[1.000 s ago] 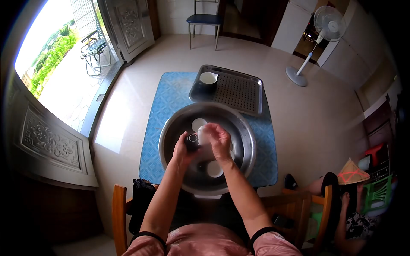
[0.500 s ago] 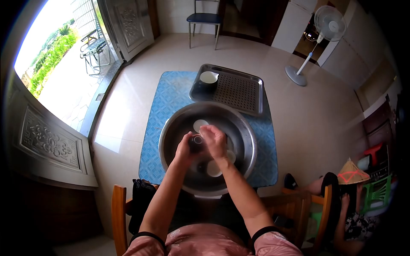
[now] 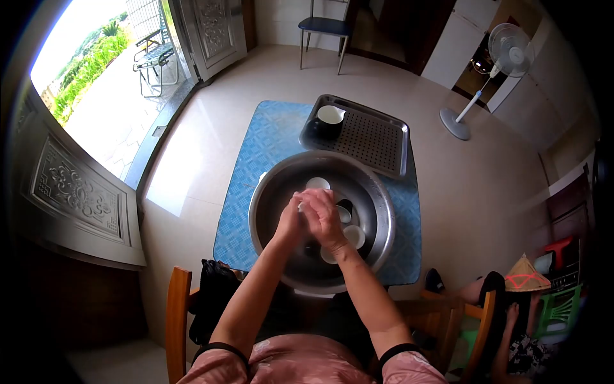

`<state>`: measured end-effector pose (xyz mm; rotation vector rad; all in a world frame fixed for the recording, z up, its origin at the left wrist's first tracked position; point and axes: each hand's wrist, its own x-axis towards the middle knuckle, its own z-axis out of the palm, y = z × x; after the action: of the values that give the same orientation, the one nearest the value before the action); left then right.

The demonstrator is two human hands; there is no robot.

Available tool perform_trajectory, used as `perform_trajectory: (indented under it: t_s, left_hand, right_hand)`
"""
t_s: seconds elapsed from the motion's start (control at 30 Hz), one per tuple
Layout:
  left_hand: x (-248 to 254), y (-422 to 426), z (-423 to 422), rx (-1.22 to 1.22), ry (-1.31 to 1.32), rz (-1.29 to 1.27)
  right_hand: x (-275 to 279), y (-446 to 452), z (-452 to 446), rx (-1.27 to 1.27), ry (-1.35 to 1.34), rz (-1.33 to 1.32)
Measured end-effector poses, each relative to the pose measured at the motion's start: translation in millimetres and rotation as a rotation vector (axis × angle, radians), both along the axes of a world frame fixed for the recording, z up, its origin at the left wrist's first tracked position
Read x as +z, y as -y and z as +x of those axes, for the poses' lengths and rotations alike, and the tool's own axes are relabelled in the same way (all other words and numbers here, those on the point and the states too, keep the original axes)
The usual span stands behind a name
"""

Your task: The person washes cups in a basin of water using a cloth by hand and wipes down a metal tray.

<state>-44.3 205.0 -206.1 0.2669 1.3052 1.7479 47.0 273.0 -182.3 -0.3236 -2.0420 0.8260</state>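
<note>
A large stainless steel basin (image 3: 385, 221) stands before me with several small cups in it. My left hand (image 3: 290, 223) and my right hand (image 3: 323, 221) are closed together over its middle. Between them is a small dark cup, now almost wholly covered by the fingers; only a bit of pale rim (image 3: 300, 207) shows. The right fingers lie over the left ones. Just beyond the hands is a white cup (image 3: 318, 184). To their right lie a dark cup with a pale inside (image 3: 345, 214) and another white cup (image 3: 355, 237). One more white cup (image 3: 328, 256) is partly hidden under my right wrist.
The basin rests on a table with a blue patterned cover (image 3: 243, 211). Behind it is a perforated metal tray (image 3: 374, 137) holding a dark pitcher with a white inside (image 3: 330, 116). A standing fan (image 3: 510, 51) is at far right. Another person's legs (image 3: 492, 281) show at lower right.
My right hand has closed over the dark cup and my left hand, hiding the cup. The whole view has shifted, so the basin and tray sit slightly further right.
</note>
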Motion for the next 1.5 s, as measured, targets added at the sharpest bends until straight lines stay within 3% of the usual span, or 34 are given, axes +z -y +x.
perform_trajectory:
  t_s: [0.03,0.07,0.2,0.33,0.53,0.57,0.63,0.73,0.77,0.83,0.87,0.93,1.03,1.5]
  left_hand:
    - [-0.1,-0.3,0.6,-0.021,-0.237,0.026]
    - [0.6,3.2,3.5,-0.025,-0.246,-0.007]
    - [5.9,0.6,6.1,-0.067,-0.128,0.03]
    - [-12.1,2.0,0.7,-0.12,0.063,0.017]
    - [-5.3,3.4,-3.1,-0.073,0.021,0.066]
    - [-3.1,2.6,-4.1,-0.044,-0.018,0.091]
    - [-1.6,0.0,-3.6,0.045,-0.249,0.086]
    - [-4.3,5.0,1.6,0.096,-1.006,-0.226]
    - [-3.1,7.5,3.5,0.066,-1.119,-0.279]
    - [1.3,10.9,6.5,0.017,-1.348,-0.384]
    - [1.2,11.6,7.1,-0.016,-1.318,-0.43]
    - [-0.9,11.8,7.4,-0.04,-1.417,-0.491]
    - [-6.9,11.0,8.2,-0.053,-1.487,-0.508]
    - [-24.3,11.5,9.4,-0.2,-1.524,-0.418]
  right_hand:
    - [-5.3,0.7,-3.6,-0.023,0.012,-0.009]
    - [-10.3,1.2,-5.7,-0.05,0.024,-0.018]
    - [-8.9,-2.2,-1.9,-0.054,0.009,-0.303]
    - [-24.6,-15.3,1.1,0.006,0.034,-0.826]
    - [-32.0,-19.9,4.2,-0.186,0.044,-0.415]
    - [-33.8,-20.5,4.9,-0.173,0.014,-0.531]
    - [-34.0,-23.6,6.6,-0.164,-0.055,-0.763]
    - [-31.7,-29.3,14.6,-0.074,-0.023,-0.942]
    - [-30.6,-29.0,16.3,-0.023,-0.002,-0.981]
    - [-44.6,-27.8,14.8,-0.034,0.091,-0.91]
    - [-51.1,-27.0,13.8,-0.069,0.189,-0.886]
    - [-23.7,-17.4,16.7,-0.216,0.456,-0.722]
    - [-39.4,-15.9,15.1,-0.303,0.516,-0.375]
    - [-61.7,-26.1,21.1,-0.426,0.483,-0.19]
